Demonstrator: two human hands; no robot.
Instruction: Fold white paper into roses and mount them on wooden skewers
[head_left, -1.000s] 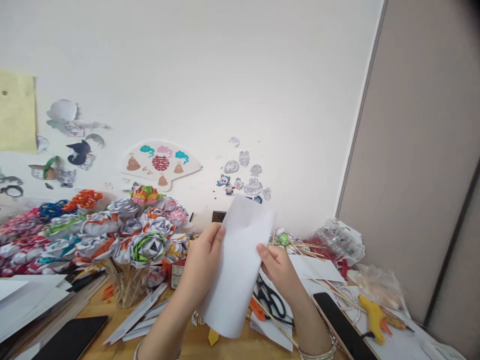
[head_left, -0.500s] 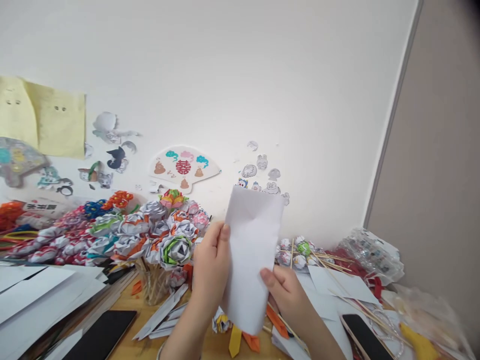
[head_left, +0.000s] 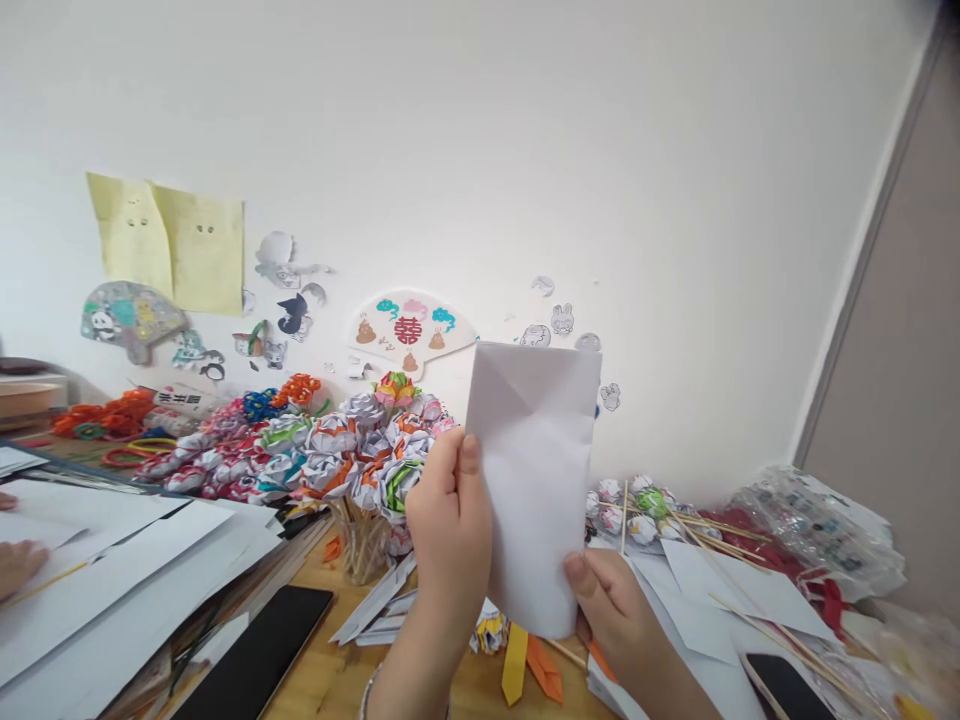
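Note:
I hold a folded white paper (head_left: 536, 480) upright in front of me, above a wooden table (head_left: 330, 680). My left hand (head_left: 448, 530) pinches its left edge, thumb on the front. My right hand (head_left: 616, 610) grips its lower right corner with the thumb pressed on the front. A diagonal crease runs across the paper's top. Behind my left hand stands a bunch of folded paper flowers (head_left: 352, 455) on sticks.
White sheets (head_left: 112, 570) cover the table's left, where another person's fingers (head_left: 16, 565) rest. A dark phone (head_left: 259, 650) lies front left, another phone (head_left: 784, 685) front right. Paper strips, orange scraps (head_left: 544, 670), skewers (head_left: 720, 560) and a plastic bag (head_left: 817, 530) lie around.
The view has swung left, showing more of the wall and left table. The paper has risen and turned more upright; my right hand slid down to its lower corner.

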